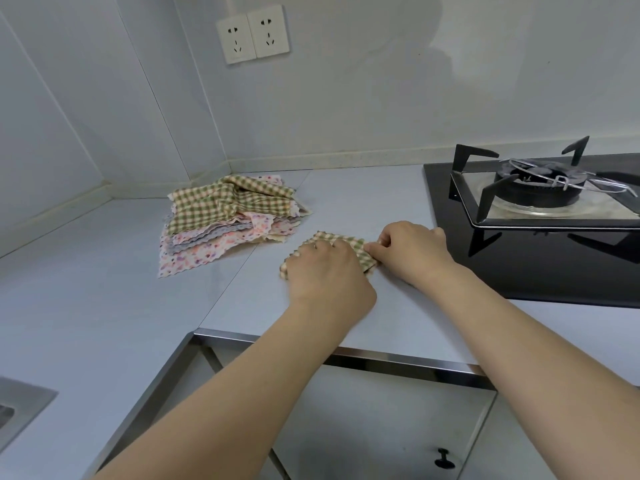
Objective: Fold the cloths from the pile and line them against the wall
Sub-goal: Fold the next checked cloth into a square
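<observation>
Most of the checked cloth [360, 249] is hidden under the left hand [327, 271], which lies flat on it with the fingers [311, 251] spread and pressing down; only a strip along the far edge, the left corner and the right end show. How many layers it is folded into cannot be told. The cloth lies on the tabletop [104, 306], near the middle of its front part, between the pile [232, 220] and the stove [540, 216], apart from both. What shows of it runs as a band from lower left to upper right, with its right end pointing towards the stove. The right hand [410, 252] is at that end, its thumb and fingers [375, 252] pinched together on the cloth's edge; the exact fold they hold is covered by the hand.

The pile sits further back on the left, close to the corner of the wall [346, 109] but not touching it as far as can be seen. A green checked cloth lies crumpled on top, over grey and flowered ones with zigzag edges; their count is unclear. The stove is cut off at the right edge, and a sink [20, 407] is cut off at the lower left. 2 sockets [252, 34] are on the wall
</observation>
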A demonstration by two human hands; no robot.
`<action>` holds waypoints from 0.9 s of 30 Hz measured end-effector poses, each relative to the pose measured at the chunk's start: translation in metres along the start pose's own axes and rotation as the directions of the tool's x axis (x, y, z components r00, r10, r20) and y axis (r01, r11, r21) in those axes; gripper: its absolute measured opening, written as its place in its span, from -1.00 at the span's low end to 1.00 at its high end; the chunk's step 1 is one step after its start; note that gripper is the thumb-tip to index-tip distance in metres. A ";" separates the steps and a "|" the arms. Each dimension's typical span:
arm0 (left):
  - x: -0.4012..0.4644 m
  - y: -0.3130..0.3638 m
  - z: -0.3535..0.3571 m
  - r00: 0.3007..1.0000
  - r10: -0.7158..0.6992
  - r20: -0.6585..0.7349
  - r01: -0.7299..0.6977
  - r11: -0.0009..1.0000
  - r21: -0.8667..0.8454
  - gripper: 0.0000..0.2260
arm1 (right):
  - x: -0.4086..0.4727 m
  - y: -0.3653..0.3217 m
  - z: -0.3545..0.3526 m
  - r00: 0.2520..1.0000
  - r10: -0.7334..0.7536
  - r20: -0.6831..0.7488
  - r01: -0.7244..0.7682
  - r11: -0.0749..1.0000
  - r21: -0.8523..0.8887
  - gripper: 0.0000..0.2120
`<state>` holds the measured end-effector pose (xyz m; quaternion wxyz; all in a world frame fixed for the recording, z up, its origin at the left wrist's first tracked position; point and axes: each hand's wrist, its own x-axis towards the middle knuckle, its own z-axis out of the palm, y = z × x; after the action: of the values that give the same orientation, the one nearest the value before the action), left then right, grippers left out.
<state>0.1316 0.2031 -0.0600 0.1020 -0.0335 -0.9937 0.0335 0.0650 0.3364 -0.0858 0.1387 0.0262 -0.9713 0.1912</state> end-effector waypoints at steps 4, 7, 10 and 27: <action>0.006 0.005 -0.008 0.986 -0.052 0.159 0.057 0.998 -0.027 -0.53 | -0.002 -0.001 0.001 1.000 -0.017 -0.024 0.016 0.998 -0.058 -0.64; 0.005 0.006 -0.012 0.968 -0.078 0.237 0.085 0.996 -0.022 -0.40 | -0.003 -0.001 0.000 1.000 -0.023 -0.015 0.022 0.997 -0.076 -0.63; 0.004 0.007 -0.016 0.954 -0.076 0.290 0.082 0.997 -0.011 -0.34 | -0.004 -0.001 0.000 1.000 -0.018 -0.001 0.017 0.997 -0.081 -0.61; 0.000 -0.039 0.007 0.975 0.108 0.193 -0.049 0.956 -0.288 -0.68 | -0.012 0.000 -0.004 1.000 -0.004 0.014 0.005 0.999 -0.049 -0.68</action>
<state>0.1278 0.1644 -0.0635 -0.0088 -0.0835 -0.9913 -0.1011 0.0779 0.3375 -0.0858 0.1328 0.0265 -0.9767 0.1667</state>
